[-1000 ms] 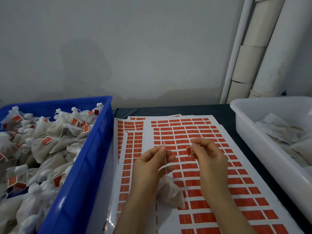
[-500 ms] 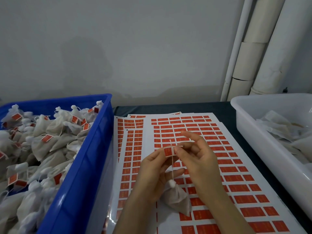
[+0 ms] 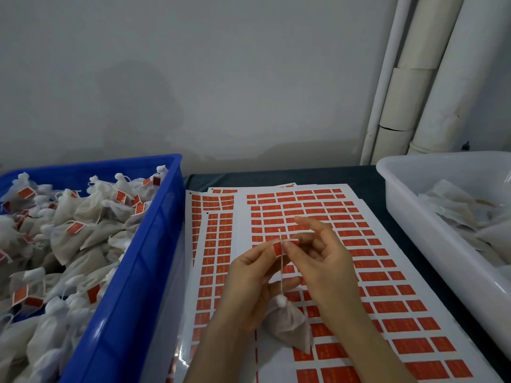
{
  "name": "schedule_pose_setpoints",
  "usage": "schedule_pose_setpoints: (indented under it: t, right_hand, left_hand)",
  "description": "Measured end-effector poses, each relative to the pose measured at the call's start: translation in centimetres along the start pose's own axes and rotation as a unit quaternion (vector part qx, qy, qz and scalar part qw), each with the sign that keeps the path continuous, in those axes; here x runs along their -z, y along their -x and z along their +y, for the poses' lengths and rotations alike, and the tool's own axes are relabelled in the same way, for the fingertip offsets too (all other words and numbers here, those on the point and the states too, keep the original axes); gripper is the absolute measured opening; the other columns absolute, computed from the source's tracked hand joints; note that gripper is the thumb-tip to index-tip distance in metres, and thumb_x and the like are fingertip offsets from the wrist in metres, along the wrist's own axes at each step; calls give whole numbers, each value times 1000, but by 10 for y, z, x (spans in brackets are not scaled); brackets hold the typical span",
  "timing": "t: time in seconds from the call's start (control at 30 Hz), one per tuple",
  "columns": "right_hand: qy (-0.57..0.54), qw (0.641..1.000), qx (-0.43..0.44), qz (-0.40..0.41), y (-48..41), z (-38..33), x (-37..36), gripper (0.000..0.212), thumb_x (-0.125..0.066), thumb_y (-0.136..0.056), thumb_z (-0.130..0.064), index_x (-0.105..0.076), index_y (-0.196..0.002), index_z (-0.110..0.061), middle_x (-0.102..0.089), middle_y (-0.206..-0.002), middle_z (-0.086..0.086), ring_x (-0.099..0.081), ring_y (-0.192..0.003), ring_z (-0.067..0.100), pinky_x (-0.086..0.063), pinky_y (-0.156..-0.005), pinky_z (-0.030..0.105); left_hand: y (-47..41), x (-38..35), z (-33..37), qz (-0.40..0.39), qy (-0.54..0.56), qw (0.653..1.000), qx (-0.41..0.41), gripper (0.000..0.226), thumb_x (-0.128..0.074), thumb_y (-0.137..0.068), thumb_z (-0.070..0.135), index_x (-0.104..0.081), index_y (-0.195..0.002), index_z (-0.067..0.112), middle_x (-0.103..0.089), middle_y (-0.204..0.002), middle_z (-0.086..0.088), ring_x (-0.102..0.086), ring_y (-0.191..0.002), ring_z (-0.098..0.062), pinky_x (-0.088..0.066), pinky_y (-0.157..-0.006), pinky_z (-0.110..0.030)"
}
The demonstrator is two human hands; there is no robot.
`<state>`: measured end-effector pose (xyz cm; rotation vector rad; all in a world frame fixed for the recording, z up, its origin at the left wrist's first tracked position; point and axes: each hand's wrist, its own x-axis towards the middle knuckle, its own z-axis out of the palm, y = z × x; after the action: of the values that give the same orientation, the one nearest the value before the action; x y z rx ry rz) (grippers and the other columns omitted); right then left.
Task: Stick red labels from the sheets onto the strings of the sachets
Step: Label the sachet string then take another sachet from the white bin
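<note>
**Red label meets sachet string over the sheets**

My left hand (image 3: 249, 275) and right hand (image 3: 323, 266) meet above the label sheets (image 3: 240, 217), both working on one red label (image 3: 278, 248). My left thumb and forefinger pinch the label's left side. My right thumb presses its right side from the front, with a finger behind it. The other fingers (image 3: 312, 225) of my right hand are raised and spread.

The string (image 3: 281, 275) runs upright across the label, and its short free end pokes out above. Below my hands the string leads down to the knotted neck of a white mesh sachet (image 3: 290, 324), which hangs tilted over the rows of red labels. I cannot tell whether it touches the paper. The lower fingers of my left hand are curled just beside the string.

The sheets lie overlapped on the dark counter (image 3: 276, 176), between two containers. To my left stands a blue crate (image 3: 154, 244) heaped with labelled sachets (image 3: 69, 230). To my right is a white tub (image 3: 409, 217) holding plain sachets (image 3: 456, 208). White pipes (image 3: 414, 78) climb the grey wall (image 3: 193, 78) at the back right.
</note>
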<state>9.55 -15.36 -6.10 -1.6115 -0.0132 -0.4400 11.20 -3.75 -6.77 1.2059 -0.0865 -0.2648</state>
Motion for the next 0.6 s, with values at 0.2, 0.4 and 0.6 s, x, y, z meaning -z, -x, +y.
schedule_pose_setpoints:
  t: [0.2,0.4,0.6]
  right_hand:
    - [5,1000,7,8,2,2,-3,31,-69,-79,-26,-56,-98,-46,-64,-88,-26,-61,-89,-9,-52,-69,11]
    - [-18,1000,0,25,2,4,-4,29,-68,-80,-23,-58,-103,-38,-65,-89,-24,-59,-90,-13,-48,-61,6]
    - [29,999,-5,35,0,5,-2,23,-65,-83,-28,-55,-93,-46,-56,-91,-32,-58,-85,-8,-43,-60,-1]
  left_hand:
    - [1,-2,0,12,-17,1000,-7,23,-54,-91,21,-71,-102,11,-72,-103,-10,-69,-97,-25,-58,-71,-38]
    - [1,-1,0,-2,3,1000,-1,30,-51,-88,30,-71,-103,12,-72,-104,-9,-69,-98,-24,-57,-69,-36]
    - [1,-7,-2,17,-83,995,-48,28,-63,-76,35,-74,-98,22,-73,-100,0,-69,-96,-20,-59,-75,-40]
